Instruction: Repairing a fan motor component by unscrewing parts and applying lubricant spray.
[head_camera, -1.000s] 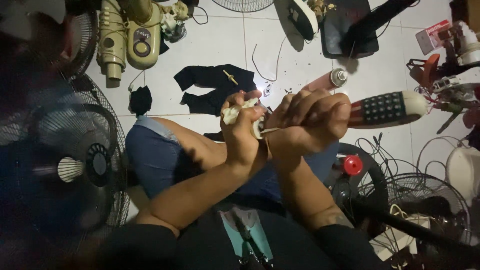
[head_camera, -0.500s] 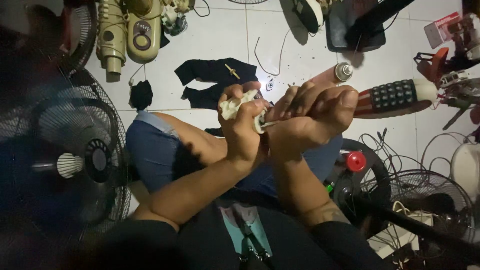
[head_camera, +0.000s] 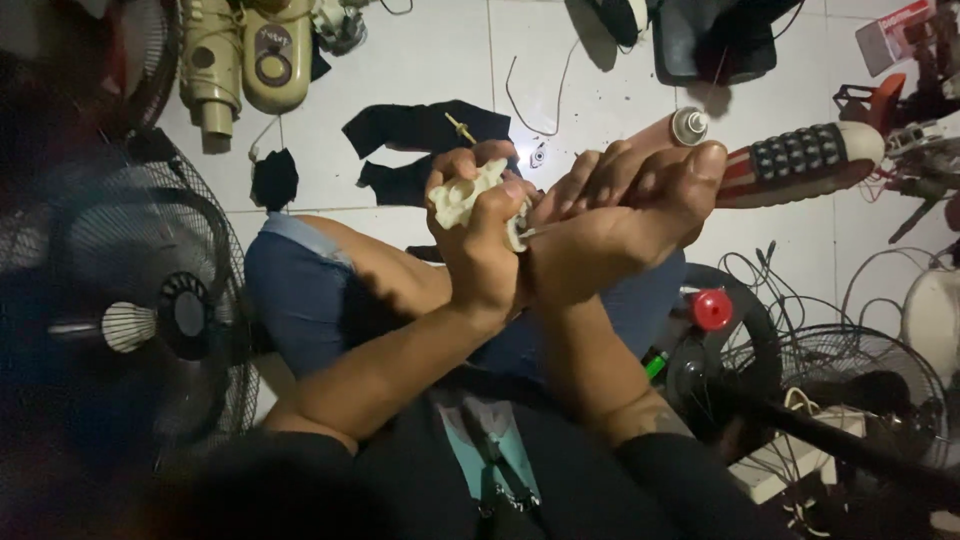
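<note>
The left hand has its grip closed around a small cream plastic part, held above the lap. The right hand is clenched against it, seemingly around a thin tool, mostly hidden. The work looks like prying or fitting; steady pressure seems needed. Below lie a black cloth, a red-capped fan motor and the tiled floor.
</note>
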